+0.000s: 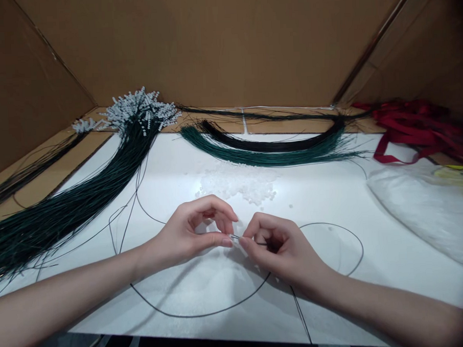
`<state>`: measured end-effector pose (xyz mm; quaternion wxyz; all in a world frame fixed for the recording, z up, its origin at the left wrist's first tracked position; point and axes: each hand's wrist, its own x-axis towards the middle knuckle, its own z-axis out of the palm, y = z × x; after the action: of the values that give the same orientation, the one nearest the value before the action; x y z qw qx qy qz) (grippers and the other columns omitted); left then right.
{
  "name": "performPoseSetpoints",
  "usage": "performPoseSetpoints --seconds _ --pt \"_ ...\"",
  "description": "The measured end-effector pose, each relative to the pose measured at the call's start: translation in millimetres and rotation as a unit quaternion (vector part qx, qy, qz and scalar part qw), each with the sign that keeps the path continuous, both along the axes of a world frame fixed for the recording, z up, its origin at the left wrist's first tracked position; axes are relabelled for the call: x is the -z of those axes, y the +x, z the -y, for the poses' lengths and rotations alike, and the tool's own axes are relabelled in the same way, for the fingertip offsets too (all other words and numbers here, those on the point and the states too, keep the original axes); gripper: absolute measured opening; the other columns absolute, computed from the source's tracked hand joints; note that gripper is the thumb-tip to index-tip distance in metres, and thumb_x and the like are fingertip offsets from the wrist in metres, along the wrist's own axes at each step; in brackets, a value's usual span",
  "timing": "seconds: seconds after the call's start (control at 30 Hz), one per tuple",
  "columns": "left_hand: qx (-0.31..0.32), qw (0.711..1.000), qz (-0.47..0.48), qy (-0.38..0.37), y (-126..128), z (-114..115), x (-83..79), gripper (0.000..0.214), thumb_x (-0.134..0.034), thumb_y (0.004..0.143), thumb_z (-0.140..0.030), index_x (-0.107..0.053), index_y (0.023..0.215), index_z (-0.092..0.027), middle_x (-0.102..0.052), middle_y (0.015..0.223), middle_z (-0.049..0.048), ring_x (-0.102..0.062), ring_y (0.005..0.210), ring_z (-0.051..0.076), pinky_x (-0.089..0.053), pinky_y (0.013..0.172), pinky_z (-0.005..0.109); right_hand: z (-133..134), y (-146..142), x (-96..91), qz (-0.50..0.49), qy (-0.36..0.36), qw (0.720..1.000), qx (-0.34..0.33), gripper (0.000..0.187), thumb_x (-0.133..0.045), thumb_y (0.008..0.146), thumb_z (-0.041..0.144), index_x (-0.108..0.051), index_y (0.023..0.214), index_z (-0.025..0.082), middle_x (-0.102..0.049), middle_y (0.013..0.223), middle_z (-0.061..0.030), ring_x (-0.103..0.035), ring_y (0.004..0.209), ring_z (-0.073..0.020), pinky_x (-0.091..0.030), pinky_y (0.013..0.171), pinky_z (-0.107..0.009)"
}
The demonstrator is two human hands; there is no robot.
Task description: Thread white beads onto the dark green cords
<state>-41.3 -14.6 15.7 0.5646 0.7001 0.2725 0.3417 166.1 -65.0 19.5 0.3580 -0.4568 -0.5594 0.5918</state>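
Note:
My left hand (197,231) and my right hand (275,251) meet over the white table (332,189), fingertips almost touching. Each hand is closed in a pinch. My right hand pinches the end of a thin dark wire (207,312) that curves in a loop across the table below both hands. My left thumb and forefinger pinch something tiny at the wire's tip; I cannot make it out. Just beyond the hands lies a pile of small clear beads (241,183).
A thick bundle of dark green wires (71,201) tipped with white beads (136,108) runs along the left. Curved green and black wire bundles (269,149) lie at the back. Red ribbons (421,127) and a clear plastic bag (425,211) sit right. Cardboard walls surround the table.

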Motion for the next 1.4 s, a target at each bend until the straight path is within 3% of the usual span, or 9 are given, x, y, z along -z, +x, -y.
performPoseSetpoints --seconds 0.93,1.27,1.4 --pt "-0.011 0.999 -0.016 0.033 -1 4 1.4 0.027 -0.076 0.082 -0.015 -0.065 0.105 -0.023 -0.065 0.087 -0.0003 -0.062 0.081 0.011 -0.052 0.075 0.022 -1 -2 -3.6 0.034 0.021 0.999 0.013 0.018 -0.065 0.081 0.024 -0.055 0.068 0.017 -0.035 0.049 0.0092 -0.029 0.046 -0.0061 -0.023 0.046 -0.023" --pt "-0.023 0.992 -0.043 0.120 0 9 2.1 0.020 -0.072 0.086 -0.015 -0.064 0.104 -0.021 -0.066 0.086 0.0024 -0.063 0.079 0.012 -0.053 0.065 0.019 2 -2 -2.1 0.050 0.018 0.999 0.014 0.018 -0.064 0.080 0.023 -0.054 0.066 0.017 -0.035 0.048 0.0092 -0.029 0.046 -0.0060 -0.023 0.046 -0.022" --pt "-0.031 0.978 -0.052 0.198 1 11 0.1 0.018 -0.070 0.086 -0.011 -0.063 0.102 -0.016 -0.066 0.084 0.0035 -0.063 0.077 0.012 -0.053 0.066 0.020 3 -2 -1.8 0.052 0.017 0.998 0.016 0.017 -0.064 0.078 0.021 -0.054 0.065 0.017 -0.035 0.048 0.0094 -0.029 0.046 -0.0059 -0.024 0.046 -0.022"
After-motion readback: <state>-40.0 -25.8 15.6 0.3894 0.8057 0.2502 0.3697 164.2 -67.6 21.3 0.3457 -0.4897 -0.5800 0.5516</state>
